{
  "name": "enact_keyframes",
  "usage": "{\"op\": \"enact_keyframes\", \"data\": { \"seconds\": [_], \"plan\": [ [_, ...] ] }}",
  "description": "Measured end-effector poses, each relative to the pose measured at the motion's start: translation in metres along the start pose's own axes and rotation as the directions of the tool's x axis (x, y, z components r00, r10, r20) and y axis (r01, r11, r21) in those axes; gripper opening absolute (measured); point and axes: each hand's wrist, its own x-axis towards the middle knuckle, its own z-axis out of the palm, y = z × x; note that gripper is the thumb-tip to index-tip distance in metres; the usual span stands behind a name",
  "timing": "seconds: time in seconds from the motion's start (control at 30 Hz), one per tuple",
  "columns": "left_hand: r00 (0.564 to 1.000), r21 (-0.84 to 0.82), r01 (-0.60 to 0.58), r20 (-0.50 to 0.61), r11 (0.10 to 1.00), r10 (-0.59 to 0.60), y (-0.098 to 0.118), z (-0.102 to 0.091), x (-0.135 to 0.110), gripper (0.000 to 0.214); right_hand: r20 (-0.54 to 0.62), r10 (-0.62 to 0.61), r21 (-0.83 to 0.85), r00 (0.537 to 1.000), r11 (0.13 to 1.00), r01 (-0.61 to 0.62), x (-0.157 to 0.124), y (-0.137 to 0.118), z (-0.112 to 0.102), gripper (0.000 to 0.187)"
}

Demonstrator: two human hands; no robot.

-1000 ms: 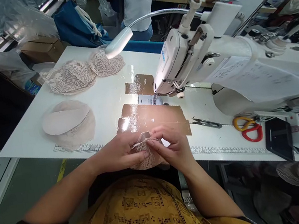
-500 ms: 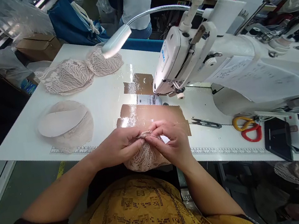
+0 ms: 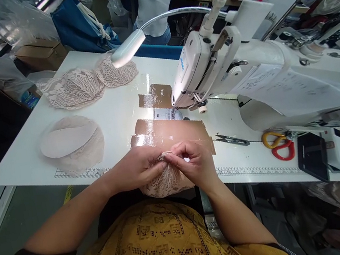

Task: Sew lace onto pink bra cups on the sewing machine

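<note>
Both my hands meet at the near edge of the white sewing table (image 3: 115,115). My left hand (image 3: 136,170) and my right hand (image 3: 192,163) pinch the top edge of a pale pink lace cup piece (image 3: 166,181), which hangs between them over the table edge. The fingers of both hands are closed on the lace. Just beyond my hands lie strips of brown tape (image 3: 170,131) on the table, leading to the needle area of a white sewing machine (image 3: 208,64).
Stacks of lace cups (image 3: 84,85) and a round padded cup pile (image 3: 71,144) lie at the left. Thread snips (image 3: 231,140), yellow-and-red scissors (image 3: 279,147) and a dark phone (image 3: 312,158) lie at the right. A gooseneck lamp (image 3: 127,48) hangs over the table. People work behind.
My hands have shifted the lace slightly, so the pinched edge now sits higher between my fingertips. The view has tilted a little.
</note>
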Motion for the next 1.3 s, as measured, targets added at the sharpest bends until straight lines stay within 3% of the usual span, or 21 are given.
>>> {"op": "enact_keyframes", "data": {
  "seconds": [0.13,0.3,0.4,0.5,0.57,0.63,0.7,0.83,1.07,1.2,1.3],
  "plan": [
    [1.000,-0.031,-0.025,0.008,0.999,0.026,-0.001,0.000,0.001,0.019,0.087,0.001,-0.024,0.996,1.000,0.001,0.002,-0.003,-0.004,0.011],
    [0.999,-0.072,0.002,0.053,0.997,0.002,-0.004,0.002,-0.003,0.012,0.176,-0.018,-0.034,0.984,0.999,0.024,0.004,-0.008,-0.008,0.021],
    [0.998,-0.089,-0.005,0.069,0.996,0.011,-0.008,0.005,-0.005,0.001,0.258,0.100,0.163,0.961,0.976,-0.145,0.003,-0.002,-0.006,0.027],
    [0.997,-0.107,0.004,0.081,0.994,0.005,-0.013,0.004,-0.007,0.011,0.410,0.210,0.426,0.888,0.816,-0.390,0.001,0.006,-0.003,0.033],
    [0.994,-0.178,0.036,0.112,0.983,-0.017,-0.015,0.002,-0.009,0.011,0.446,0.242,0.488,0.862,0.741,-0.461,0.000,0.008,-0.002,0.033],
    [0.987,-0.313,0.089,0.154,0.946,-0.042,-0.014,0.000,-0.010,0.004,0.415,0.252,0.464,0.874,0.768,-0.442,0.000,0.005,-0.002,0.032],
    [0.984,-0.420,0.145,0.156,0.896,-0.086,-0.011,-0.001,-0.010,0.011,0.358,0.237,0.392,0.903,0.840,-0.376,0.000,0.001,-0.003,0.031],
    [0.982,-0.412,0.188,0.060,0.892,-0.179,-0.006,0.003,-0.007,0.024,0.280,0.201,0.298,0.939,0.911,-0.284,0.002,-0.004,-0.004,0.029],
    [0.976,-0.460,0.182,-0.021,0.869,-0.215,-0.009,0.009,-0.004,0.028,0.331,0.197,0.295,0.923,0.907,-0.300,0.002,0.004,-0.011,0.023],
    [0.972,-0.623,0.221,0.080,0.751,-0.220,-0.008,0.009,-0.004,0.020,0.311,0.244,0.285,0.918,0.898,-0.335,0.002,0.005,-0.011,0.026],
    [0.968,-0.654,0.249,0.138,0.714,-0.212,-0.009,0.014,-0.005,0.018,0.321,0.301,0.426,0.898,0.801,-0.421,0.002,0.005,-0.005,0.029]
  ]
}}
